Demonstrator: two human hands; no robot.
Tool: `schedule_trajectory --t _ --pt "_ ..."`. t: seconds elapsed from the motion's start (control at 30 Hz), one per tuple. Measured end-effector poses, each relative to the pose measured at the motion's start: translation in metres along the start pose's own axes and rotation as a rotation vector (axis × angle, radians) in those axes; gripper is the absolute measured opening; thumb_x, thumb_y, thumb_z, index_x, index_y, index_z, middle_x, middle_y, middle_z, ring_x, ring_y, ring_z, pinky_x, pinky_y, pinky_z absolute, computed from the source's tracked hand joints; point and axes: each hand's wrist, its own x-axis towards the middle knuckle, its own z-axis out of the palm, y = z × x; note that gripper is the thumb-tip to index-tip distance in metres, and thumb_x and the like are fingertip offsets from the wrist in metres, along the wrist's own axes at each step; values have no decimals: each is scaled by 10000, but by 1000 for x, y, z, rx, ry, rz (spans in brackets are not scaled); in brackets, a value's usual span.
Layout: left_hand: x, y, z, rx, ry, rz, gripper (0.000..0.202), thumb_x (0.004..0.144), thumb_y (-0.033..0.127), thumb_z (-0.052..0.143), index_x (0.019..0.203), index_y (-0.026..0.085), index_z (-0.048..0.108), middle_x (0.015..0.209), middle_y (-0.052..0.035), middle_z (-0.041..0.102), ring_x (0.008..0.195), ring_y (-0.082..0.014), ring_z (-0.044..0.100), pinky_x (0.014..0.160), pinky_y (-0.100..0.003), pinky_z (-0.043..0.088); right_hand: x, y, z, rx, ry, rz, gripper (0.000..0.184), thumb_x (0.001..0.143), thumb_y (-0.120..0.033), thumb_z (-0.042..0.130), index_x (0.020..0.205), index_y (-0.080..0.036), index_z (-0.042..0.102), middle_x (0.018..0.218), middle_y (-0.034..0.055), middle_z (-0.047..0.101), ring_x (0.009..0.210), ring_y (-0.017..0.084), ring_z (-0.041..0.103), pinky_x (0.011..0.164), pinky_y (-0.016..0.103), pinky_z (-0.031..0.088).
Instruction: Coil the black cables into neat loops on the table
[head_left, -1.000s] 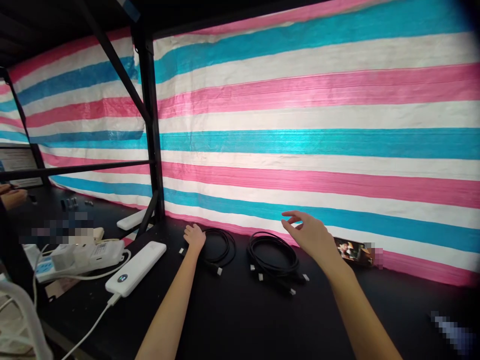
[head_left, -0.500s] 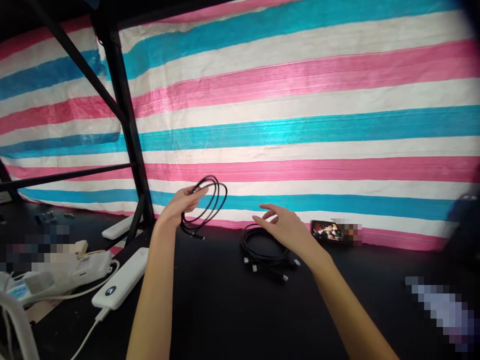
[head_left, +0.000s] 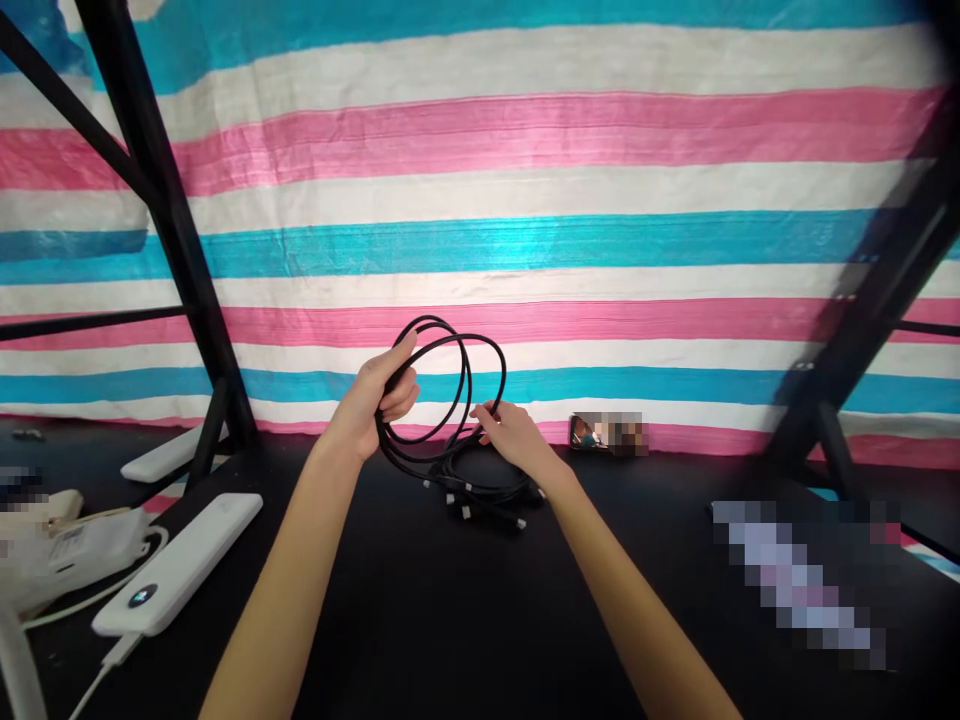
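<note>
My left hand point(head_left: 375, 395) is closed around a loosely coiled black cable point(head_left: 503, 368), held up above the dark table. Its loops stand out to the right of my fingers. One wide loop runs down to my right hand point(head_left: 517, 437), whose thumb and fingers pinch the cable. Right below, a bundle of coiled black cables point(head_left: 491, 495) with several light-coloured metal plug ends lies on the table. The held cable overlaps this bundle in view, so I cannot tell whether they touch.
To the left lies a white power bank point(head_left: 187, 565) with a white cable plugged in, beside a power strip point(head_left: 82, 560). Another flat white device point(head_left: 165, 455) sits behind. A phone point(head_left: 589, 432) leans at the back. Black metal posts point(head_left: 172, 240) flank a striped sheet point(head_left: 525, 130).
My right hand has come down and left, from open above the bundle to pinching the held cable. The cable's loops have widened towards it. The view has turned right.
</note>
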Motion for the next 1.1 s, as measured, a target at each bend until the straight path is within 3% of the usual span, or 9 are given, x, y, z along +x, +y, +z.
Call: schedule_trajectory --t 0.07,0.2,0.4,0.57,0.7,0.8,0.97,1.1 --pt "4 -2 1 -73 56 1 533 822 377 618 486 193 247 345 86 189 306 -24 193 317 -179 123 2 1 -2 100 -15 36 279 928 -298 371 891 -153 606 784 82 702 619 164 664 601 260 470" --pt "12 -4 -6 -250 211 -75 397 885 286 502 553 195 306 379 93 253 300 -36 231 299 -170 139 0 -6 -8 296 0 57 240 947 -295 320 942 -178 529 586 12 649 453 134 618 452 208 436" --pt "16 -7 -13 -154 412 -27 318 892 275 474 602 179 386 426 78 349 331 -33 329 314 -142 209 -3 -15 -17 428 98 -20 329 960 -414 311 974 -178 539 391 -70 467 299 99 457 362 183 366" --pt "14 -9 -10 14 320 11 318 872 324 500 605 152 496 425 57 359 337 -43 333 330 -155 267 -5 -17 -24 359 204 -73 356 953 -422 337 887 -169 579 371 -79 349 320 102 420 394 210 299" --pt "10 -10 -3 157 226 -5 383 874 377 498 566 151 521 382 39 353 312 -55 328 315 -176 239 -11 -25 -23 190 276 -191 414 953 -438 343 802 -172 621 465 -43 398 413 98 430 486 237 293" --pt "7 -9 3 196 173 27 421 873 404 502 528 162 496 364 39 321 304 -53 296 313 -190 215 -15 -30 -20 129 258 -209 437 957 -426 344 764 -166 637 508 -24 428 473 103 437 525 246 283" --pt "6 -3 1 256 277 76 395 828 361 563 489 164 510 375 32 325 311 -52 286 313 -212 205 -15 -31 -21 160 226 -178 431 942 -462 384 738 -165 621 505 -35 412 466 90 431 530 238 307" --pt "9 0 -14 278 354 114 298 802 314 579 540 172 568 392 20 385 343 -72 347 340 -221 256 -14 -30 -27 441 178 -130 385 932 -472 405 797 -171 603 456 -73 335 370 72 361 444 218 336"
